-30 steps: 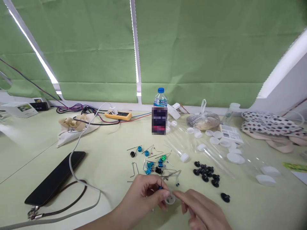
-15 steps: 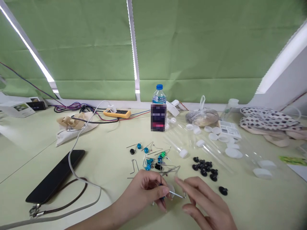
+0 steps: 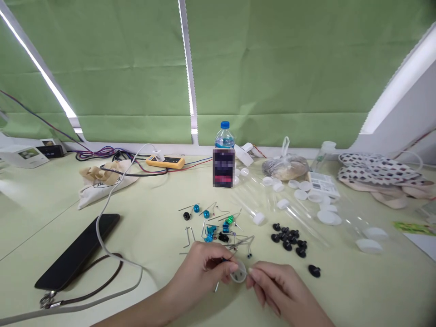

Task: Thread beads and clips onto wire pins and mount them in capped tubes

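My left hand [image 3: 204, 270] is pinched near the table's front edge on a small dark part with a thin wire lead that pokes out below the fingers. Against it sits a small clear round cap [image 3: 239, 274]. My right hand [image 3: 277, 286] is closed, its thumb and forefinger pinching the cap's right side. Just beyond the hands lies a scatter of small blue, green and black components with bent wire leads [image 3: 218, 227]. To their right is a cluster of black plastic plugs [image 3: 289, 238], one plug [image 3: 314, 271] lying apart.
A black phone [image 3: 78, 252] with strap and white cable lies at left. A water bottle [image 3: 224, 156], yellow meter [image 3: 166, 161], cloth bag [image 3: 102, 181], clear tubes with white caps [image 3: 306, 204], a tied plastic bag [image 3: 285, 165] and patterned cloth [image 3: 381, 175] stand further back.
My right hand, open and apart half a second ago, has closed back onto the clear cap beside my left fingers. My left hand keeps its pinch on the wired part.
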`<action>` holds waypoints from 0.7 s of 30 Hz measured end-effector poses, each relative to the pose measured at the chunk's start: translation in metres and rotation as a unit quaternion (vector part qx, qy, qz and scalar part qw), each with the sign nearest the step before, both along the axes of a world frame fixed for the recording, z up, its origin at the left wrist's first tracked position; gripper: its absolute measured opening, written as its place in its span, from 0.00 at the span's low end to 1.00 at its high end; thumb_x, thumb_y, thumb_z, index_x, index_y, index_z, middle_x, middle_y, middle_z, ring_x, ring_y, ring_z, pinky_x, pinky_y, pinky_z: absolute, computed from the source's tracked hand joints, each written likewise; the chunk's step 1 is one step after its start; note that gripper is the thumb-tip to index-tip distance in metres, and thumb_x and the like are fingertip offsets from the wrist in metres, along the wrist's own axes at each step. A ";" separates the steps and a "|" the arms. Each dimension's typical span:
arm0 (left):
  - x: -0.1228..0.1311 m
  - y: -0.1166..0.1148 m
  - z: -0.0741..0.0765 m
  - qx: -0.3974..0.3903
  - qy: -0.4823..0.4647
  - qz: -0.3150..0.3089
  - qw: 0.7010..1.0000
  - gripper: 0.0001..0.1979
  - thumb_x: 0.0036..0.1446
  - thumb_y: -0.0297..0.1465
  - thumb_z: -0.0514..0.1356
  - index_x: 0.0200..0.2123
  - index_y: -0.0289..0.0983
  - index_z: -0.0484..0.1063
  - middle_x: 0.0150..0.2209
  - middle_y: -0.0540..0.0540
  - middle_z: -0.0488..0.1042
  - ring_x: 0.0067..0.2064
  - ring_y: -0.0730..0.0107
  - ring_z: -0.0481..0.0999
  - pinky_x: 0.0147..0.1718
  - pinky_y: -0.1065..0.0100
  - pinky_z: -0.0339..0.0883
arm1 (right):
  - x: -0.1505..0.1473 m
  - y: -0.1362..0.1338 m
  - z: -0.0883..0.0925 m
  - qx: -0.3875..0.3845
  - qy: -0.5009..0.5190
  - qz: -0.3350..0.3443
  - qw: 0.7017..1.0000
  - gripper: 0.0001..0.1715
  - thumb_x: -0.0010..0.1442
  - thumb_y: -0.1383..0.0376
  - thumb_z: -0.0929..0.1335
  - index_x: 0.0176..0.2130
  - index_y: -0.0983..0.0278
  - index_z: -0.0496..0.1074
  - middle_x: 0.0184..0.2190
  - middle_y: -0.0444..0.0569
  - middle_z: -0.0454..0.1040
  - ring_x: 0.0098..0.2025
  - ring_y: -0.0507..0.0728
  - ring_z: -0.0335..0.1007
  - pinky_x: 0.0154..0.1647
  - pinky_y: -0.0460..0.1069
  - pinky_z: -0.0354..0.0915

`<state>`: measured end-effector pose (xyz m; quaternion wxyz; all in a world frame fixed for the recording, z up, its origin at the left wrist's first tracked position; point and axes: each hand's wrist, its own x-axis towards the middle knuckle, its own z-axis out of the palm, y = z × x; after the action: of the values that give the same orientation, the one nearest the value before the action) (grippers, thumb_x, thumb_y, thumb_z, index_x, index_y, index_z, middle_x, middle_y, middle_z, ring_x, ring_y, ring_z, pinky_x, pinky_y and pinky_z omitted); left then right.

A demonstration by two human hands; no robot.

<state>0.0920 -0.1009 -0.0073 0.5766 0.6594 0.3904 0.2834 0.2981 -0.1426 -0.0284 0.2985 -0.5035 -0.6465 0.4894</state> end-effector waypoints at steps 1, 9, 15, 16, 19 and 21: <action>0.000 0.001 -0.002 -0.014 -0.006 0.004 1.000 0.12 0.58 0.36 0.61 0.29 0.34 0.79 0.25 0.47 0.73 0.27 0.72 0.73 0.27 0.74 0.65 | 0.001 -0.001 0.001 0.092 -0.064 0.000 0.994 0.25 0.69 0.54 0.59 0.28 0.63 0.72 0.19 0.43 0.67 0.20 0.50 0.59 0.22 0.45 0.54; 0.000 0.005 0.001 0.024 0.023 0.044 0.999 0.14 0.59 0.37 0.60 0.25 0.34 0.75 0.25 0.48 0.71 0.26 0.72 0.70 0.28 0.72 0.64 | 0.018 -0.001 0.003 0.262 -0.177 -0.043 0.948 0.18 0.69 0.63 0.59 0.29 0.62 0.69 0.21 0.42 0.65 0.22 0.52 0.62 0.25 0.47 0.55; 0.001 0.003 -0.002 0.171 0.137 -0.005 0.976 0.14 0.64 0.34 0.56 0.30 0.38 0.79 0.26 0.48 0.72 0.29 0.70 0.69 0.28 0.72 0.58 | 0.033 0.021 0.004 0.028 0.042 -0.214 0.975 0.25 0.66 0.50 0.62 0.27 0.63 0.71 0.19 0.41 0.58 0.22 0.51 0.54 0.23 0.47 0.50; 0.002 0.002 -0.003 0.177 0.144 -0.010 0.974 0.13 0.64 0.33 0.55 0.32 0.39 0.80 0.27 0.47 0.73 0.30 0.69 0.69 0.29 0.72 0.58 | 0.035 0.024 0.003 0.009 0.064 -0.228 0.971 0.25 0.66 0.49 0.62 0.28 0.64 0.72 0.19 0.41 0.58 0.22 0.51 0.52 0.22 0.46 0.49; 0.005 0.001 -0.007 0.196 0.165 -0.024 0.966 0.13 0.64 0.32 0.55 0.36 0.40 0.81 0.29 0.46 0.74 0.31 0.68 0.70 0.31 0.71 0.59 | 0.037 0.028 -0.001 -0.004 0.082 -0.239 0.968 0.25 0.65 0.48 0.62 0.29 0.64 0.72 0.20 0.40 0.58 0.22 0.50 0.51 0.22 0.46 0.47; 0.006 0.001 -0.007 0.205 0.174 -0.030 0.963 0.13 0.65 0.32 0.55 0.39 0.41 0.81 0.30 0.46 0.75 0.33 0.67 0.71 0.33 0.70 0.60 | 0.035 0.028 -0.003 -0.010 0.090 -0.236 0.968 0.25 0.65 0.48 0.63 0.29 0.64 0.72 0.20 0.41 0.59 0.22 0.50 0.51 0.22 0.46 0.47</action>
<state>0.0976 -0.0998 -0.0145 0.3604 0.8141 0.3985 0.2205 0.3334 -0.1143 -0.0310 0.4574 -0.5988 -0.4751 0.4544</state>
